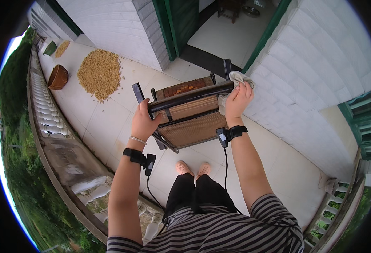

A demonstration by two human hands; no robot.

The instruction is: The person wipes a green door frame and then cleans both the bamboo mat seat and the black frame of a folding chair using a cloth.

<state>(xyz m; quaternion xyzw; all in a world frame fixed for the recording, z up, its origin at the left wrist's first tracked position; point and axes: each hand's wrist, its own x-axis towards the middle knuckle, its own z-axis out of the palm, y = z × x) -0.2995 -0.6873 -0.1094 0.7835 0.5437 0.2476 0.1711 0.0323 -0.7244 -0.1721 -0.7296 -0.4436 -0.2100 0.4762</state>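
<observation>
A chair with a dark tubular frame stands before me, seen from above. Its top rail [188, 97] runs across between my hands, with a woven panel [198, 129] below it on my side. Beyond the rail is a brown pad of small wooden-looking pieces [185, 88]. My left hand [143, 121] grips the rail's left end, thumb on the near side. At the opposite end, my right hand [238, 100] holds a pale, crumpled cloth [240, 77] against the rail. Part of that cloth hangs down on the near side, and the rail's right tip is hidden beneath it.
Peanut-like pods [99, 72] lie heaped on the tiled floor, near a brown basket [58, 77] and a green tub [50, 48]. A balustrade [51, 120] curves along the left. A white brick wall [286, 104] stands close on the right, beside a green-framed doorway [263, 39].
</observation>
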